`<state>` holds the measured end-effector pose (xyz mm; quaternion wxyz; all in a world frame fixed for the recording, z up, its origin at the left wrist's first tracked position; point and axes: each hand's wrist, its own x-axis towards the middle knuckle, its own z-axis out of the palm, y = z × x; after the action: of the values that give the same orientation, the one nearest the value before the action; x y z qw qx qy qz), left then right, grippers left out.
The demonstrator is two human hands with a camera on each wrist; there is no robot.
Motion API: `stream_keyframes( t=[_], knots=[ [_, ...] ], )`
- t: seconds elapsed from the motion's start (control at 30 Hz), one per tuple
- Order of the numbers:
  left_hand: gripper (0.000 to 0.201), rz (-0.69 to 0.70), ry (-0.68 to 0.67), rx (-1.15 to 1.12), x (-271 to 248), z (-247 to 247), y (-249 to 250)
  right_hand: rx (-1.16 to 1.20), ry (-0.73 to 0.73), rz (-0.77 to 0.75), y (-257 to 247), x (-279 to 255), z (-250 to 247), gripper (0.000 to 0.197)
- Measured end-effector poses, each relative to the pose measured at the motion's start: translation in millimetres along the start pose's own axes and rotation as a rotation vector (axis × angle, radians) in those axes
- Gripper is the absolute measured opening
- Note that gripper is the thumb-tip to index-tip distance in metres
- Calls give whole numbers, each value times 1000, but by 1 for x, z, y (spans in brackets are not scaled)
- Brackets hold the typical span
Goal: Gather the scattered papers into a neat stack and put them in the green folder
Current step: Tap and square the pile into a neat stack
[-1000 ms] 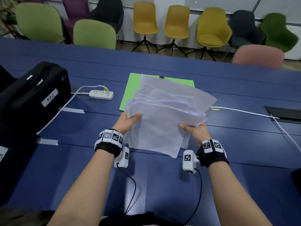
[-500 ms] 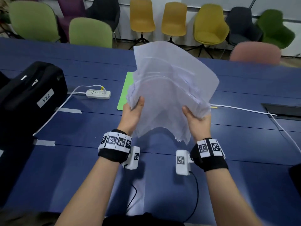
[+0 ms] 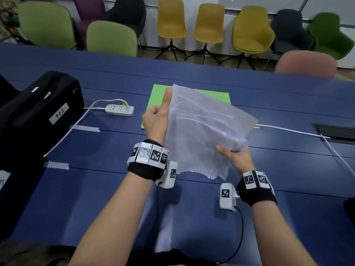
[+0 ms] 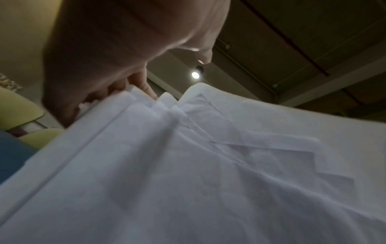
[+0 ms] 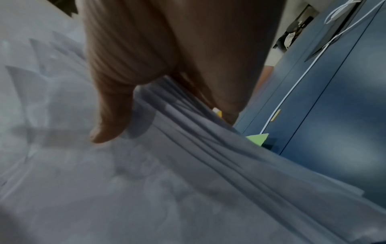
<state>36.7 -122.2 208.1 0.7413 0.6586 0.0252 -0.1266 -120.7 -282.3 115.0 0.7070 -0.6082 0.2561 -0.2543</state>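
Papers lowered | left hand presses side edge | right hand grips corner

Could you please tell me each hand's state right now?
Left hand: touching the papers; grip cannot be told.
Right hand: gripping the papers, thumb on top.

The left hand lies along an edge of the papers; the right hand grips their corner.
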Motion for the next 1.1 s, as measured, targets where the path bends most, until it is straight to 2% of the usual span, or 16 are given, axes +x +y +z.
stream_keyframes(
  t=[0.1, 0.27, 0.37, 0.47, 0.6, 0.63, 0.77, 0.87, 0.93, 1.1],
  knots=[
    [72, 1, 31, 44, -2, 4, 3, -66, -26, -15, 2, -2, -4, 36],
    [59, -20, -24, 122, 1, 3, -1, -117, -68, -22, 6, -5, -7, 37],
    [60, -18, -35, 146, 1, 0, -2, -112, -94, -28, 8, -5, -6, 37],
    [68, -5, -61, 189, -1, 1, 2, -124, -97, -41, 9, -5, -6, 39],
    [108, -73, -119, 253, -7, 0, 5, -163, -138, -53, 9, -5, -9, 41],
    [111, -90, -141, 265, -7, 0, 6, -167, -136, -54, 9, -5, -9, 40],
    [107, -133, -160, 267, -8, -1, 9, -154, -133, -48, 9, -8, -8, 40],
    [124, -188, -151, 243, -10, -1, 10, -158, -127, -40, 10, -10, -6, 42],
    [128, -198, -159, 258, -9, -1, 8, -180, -112, -38, 12, -11, -6, 41],
    [117, -138, -126, 316, -3, 1, 2, -211, -105, -51, 10, -11, -9, 39]
  ],
)
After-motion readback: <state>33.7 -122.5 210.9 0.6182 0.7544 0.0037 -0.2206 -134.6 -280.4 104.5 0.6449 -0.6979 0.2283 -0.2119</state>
